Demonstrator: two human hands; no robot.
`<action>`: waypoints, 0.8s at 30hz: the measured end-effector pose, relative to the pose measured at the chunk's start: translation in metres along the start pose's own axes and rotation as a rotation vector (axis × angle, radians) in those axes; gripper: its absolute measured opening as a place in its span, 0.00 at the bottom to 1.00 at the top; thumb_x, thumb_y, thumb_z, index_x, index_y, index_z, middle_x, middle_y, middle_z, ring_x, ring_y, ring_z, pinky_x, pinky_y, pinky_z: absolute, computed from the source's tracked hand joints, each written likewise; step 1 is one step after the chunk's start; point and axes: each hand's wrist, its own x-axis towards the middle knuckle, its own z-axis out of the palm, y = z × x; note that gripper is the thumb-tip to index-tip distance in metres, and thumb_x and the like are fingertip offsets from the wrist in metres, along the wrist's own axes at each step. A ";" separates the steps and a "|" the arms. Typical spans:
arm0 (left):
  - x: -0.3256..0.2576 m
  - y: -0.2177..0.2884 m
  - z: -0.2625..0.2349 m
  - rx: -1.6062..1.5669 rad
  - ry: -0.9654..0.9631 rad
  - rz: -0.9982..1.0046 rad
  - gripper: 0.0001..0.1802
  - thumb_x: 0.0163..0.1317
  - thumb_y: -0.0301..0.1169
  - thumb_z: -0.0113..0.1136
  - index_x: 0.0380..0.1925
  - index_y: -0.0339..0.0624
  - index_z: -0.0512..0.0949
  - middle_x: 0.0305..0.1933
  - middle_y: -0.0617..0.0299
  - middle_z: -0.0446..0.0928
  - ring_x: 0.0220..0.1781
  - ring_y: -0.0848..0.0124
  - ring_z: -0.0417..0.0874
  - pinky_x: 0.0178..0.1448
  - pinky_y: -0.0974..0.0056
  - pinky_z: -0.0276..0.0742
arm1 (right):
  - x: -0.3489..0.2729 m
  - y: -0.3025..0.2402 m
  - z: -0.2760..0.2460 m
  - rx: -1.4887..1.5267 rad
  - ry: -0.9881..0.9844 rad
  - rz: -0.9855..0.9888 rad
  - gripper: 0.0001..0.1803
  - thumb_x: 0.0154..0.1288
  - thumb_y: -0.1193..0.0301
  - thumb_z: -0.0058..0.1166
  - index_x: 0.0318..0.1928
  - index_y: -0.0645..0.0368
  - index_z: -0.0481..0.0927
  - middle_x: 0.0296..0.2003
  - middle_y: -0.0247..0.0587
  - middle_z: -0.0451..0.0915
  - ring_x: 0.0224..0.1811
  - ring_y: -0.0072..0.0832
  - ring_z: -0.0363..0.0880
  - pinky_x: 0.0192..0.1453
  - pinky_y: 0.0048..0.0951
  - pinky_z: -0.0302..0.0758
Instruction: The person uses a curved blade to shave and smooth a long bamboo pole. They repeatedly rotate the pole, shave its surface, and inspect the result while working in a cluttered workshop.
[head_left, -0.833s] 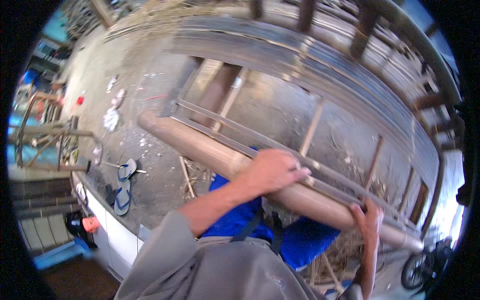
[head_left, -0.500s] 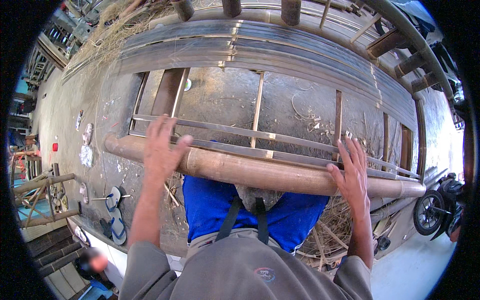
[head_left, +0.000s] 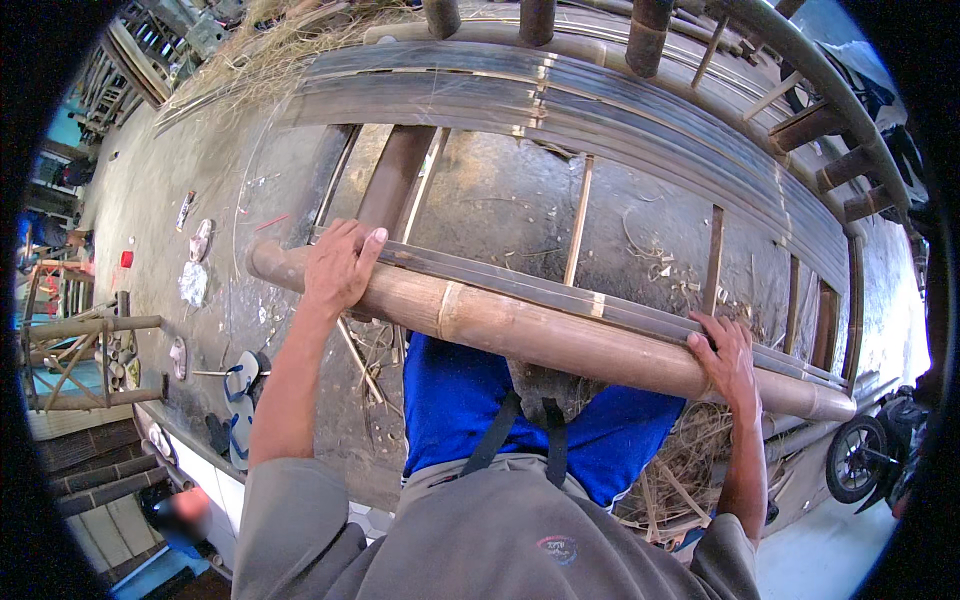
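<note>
A thick bamboo pole (head_left: 540,335) forms the near side of a bench-like bamboo frame across my lap. Long flat bamboo slats (head_left: 520,283) lie side by side along its far edge. My left hand (head_left: 343,265) is closed over the slats near their left end, its thumb sticking up. Toward the right end, my right hand (head_left: 727,358) curls its fingers over the slats, with the palm against the pole. Thin crosspieces (head_left: 580,220) run from the slats to a wide band of dark slats (head_left: 430,95) on the far side.
Bamboo posts and a curved rail (head_left: 840,90) rise along the far and right sides. Flip-flops (head_left: 240,400) and litter lie on the floor to the left. A motorcycle wheel (head_left: 855,460) stands at the right. Another person (head_left: 180,510) is at the lower left, near bamboo furniture (head_left: 90,345).
The loose slat that stood apart from the inner one now lies against it beside the pole. Both hands have come down from spread fingers to a grip on the slats. The view has shifted.
</note>
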 end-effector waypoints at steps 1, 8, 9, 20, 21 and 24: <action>0.000 0.002 0.000 -0.026 0.042 0.008 0.30 0.74 0.51 0.43 0.39 0.34 0.82 0.43 0.48 0.80 0.51 0.51 0.77 0.59 0.52 0.70 | -0.001 0.000 0.001 0.006 -0.006 0.013 0.24 0.68 0.51 0.54 0.58 0.49 0.81 0.42 0.45 0.79 0.51 0.44 0.75 0.64 0.47 0.63; 0.005 0.005 0.000 -0.049 0.087 -0.053 0.32 0.75 0.52 0.40 0.35 0.34 0.83 0.41 0.47 0.80 0.45 0.48 0.78 0.55 0.51 0.72 | -0.006 0.002 0.005 -0.039 -0.029 0.009 0.24 0.70 0.51 0.52 0.59 0.48 0.80 0.43 0.45 0.78 0.51 0.44 0.74 0.63 0.47 0.63; 0.005 0.004 0.001 -0.046 0.063 -0.038 0.32 0.75 0.53 0.40 0.35 0.35 0.83 0.41 0.48 0.81 0.46 0.49 0.79 0.56 0.51 0.72 | -0.006 0.003 0.005 -0.054 -0.020 0.021 0.24 0.70 0.51 0.51 0.60 0.48 0.79 0.43 0.45 0.78 0.51 0.44 0.74 0.64 0.47 0.63; -0.014 -0.026 0.000 0.133 0.014 0.144 0.46 0.65 0.68 0.44 0.55 0.30 0.76 0.56 0.45 0.76 0.63 0.51 0.72 0.70 0.53 0.66 | -0.002 -0.004 0.007 -0.052 -0.046 0.048 0.25 0.73 0.53 0.47 0.63 0.50 0.76 0.45 0.45 0.76 0.52 0.44 0.72 0.68 0.47 0.60; -0.013 -0.027 -0.001 0.120 -0.003 0.140 0.45 0.65 0.68 0.46 0.52 0.30 0.77 0.54 0.45 0.76 0.62 0.51 0.73 0.70 0.53 0.66 | -0.002 -0.004 0.007 -0.075 -0.061 0.081 0.25 0.73 0.53 0.47 0.63 0.50 0.76 0.44 0.46 0.76 0.50 0.44 0.72 0.68 0.47 0.61; -0.009 -0.024 -0.004 0.054 -0.030 0.104 0.40 0.66 0.64 0.48 0.50 0.32 0.79 0.51 0.46 0.77 0.59 0.52 0.75 0.67 0.52 0.69 | -0.002 -0.005 0.005 -0.060 -0.066 0.067 0.25 0.72 0.52 0.48 0.63 0.50 0.77 0.46 0.47 0.76 0.54 0.45 0.72 0.68 0.48 0.60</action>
